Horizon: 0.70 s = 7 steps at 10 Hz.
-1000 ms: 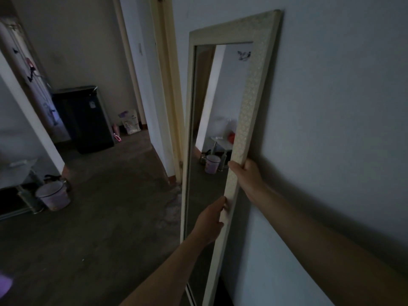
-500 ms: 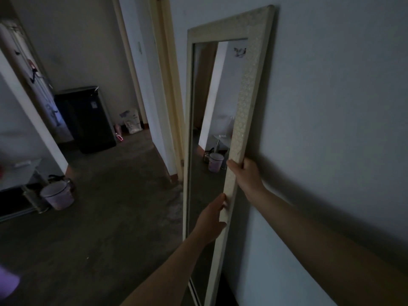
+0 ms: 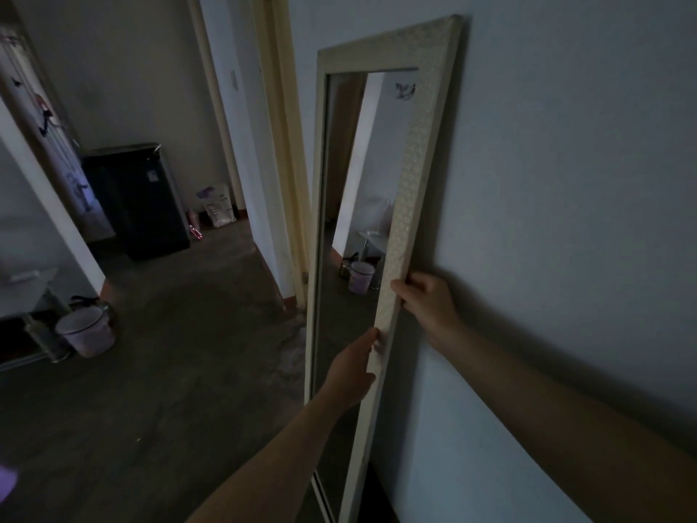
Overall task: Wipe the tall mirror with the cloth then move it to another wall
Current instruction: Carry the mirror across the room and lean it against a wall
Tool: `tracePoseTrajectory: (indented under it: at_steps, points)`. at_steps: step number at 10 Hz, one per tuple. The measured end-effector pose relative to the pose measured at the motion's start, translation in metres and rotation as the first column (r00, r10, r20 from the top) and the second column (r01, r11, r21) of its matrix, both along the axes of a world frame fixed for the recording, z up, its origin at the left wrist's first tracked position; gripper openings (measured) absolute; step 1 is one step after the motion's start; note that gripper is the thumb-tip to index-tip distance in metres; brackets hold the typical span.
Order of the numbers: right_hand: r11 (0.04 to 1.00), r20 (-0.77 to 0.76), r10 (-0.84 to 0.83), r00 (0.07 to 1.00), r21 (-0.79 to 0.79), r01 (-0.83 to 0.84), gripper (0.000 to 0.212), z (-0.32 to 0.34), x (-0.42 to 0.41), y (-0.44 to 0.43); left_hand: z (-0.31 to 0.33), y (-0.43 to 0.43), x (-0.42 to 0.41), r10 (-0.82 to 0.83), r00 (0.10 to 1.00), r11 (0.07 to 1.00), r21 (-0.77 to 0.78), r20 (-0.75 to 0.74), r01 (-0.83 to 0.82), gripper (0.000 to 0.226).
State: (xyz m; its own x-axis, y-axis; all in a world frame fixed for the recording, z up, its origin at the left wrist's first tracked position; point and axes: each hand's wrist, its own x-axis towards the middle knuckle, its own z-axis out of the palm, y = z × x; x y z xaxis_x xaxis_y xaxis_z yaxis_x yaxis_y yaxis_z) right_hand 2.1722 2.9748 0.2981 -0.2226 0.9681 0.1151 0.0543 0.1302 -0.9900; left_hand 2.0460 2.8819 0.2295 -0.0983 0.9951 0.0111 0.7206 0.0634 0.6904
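Note:
The tall mirror [image 3: 413, 175] has a pale patterned frame and stands against the grey wall [image 3: 558, 183] on the right. My right hand [image 3: 430, 300] grips the frame's right side from behind, thumb on the front. Lower down, my left hand [image 3: 352, 368] holds the same side of the frame, fingers curled round its front edge. The mirror's bottom is cut off by the lower frame edge. No cloth can be made out for certain; a purple blur [image 3: 7, 481] shows at the lower left corner.
A doorway with a cream jamb [image 3: 283, 152] opens just left of the mirror. A dark cabinet [image 3: 135, 201] stands at the back left, a white bag [image 3: 218, 205] beside it. A pale bucket [image 3: 86, 330] sits by a low table [image 3: 26, 292] at left. Bare concrete floor [image 3: 158, 390] lies between.
The mirror's top has swung closer to the wall and it stands more upright. Both hands keep their hold on the right side of the frame.

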Motion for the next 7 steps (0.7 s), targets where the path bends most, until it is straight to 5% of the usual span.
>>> tracePoseTrajectory:
  at_steps: [3,4,7]
  points:
    - [0.999,-0.090,0.028,0.996,-0.041,-0.032,0.041,0.006,0.007,-0.006,0.009,-0.004,-0.001,0.007,0.999,0.999,0.050,-0.044,-0.005,0.062]
    - [0.999,-0.099,-0.005,0.995,-0.033,0.002,0.019,0.001,0.010,-0.006,0.011,-0.007,-0.001,-0.014,0.999,0.995,0.094,-0.052,0.018,0.061]
    - [0.989,-0.055,-0.086,0.995,0.117,0.091,0.012,0.008,0.012,-0.023,0.018,-0.028,-0.011,0.026,0.999,0.992,0.124,-0.021,-0.023,0.052]
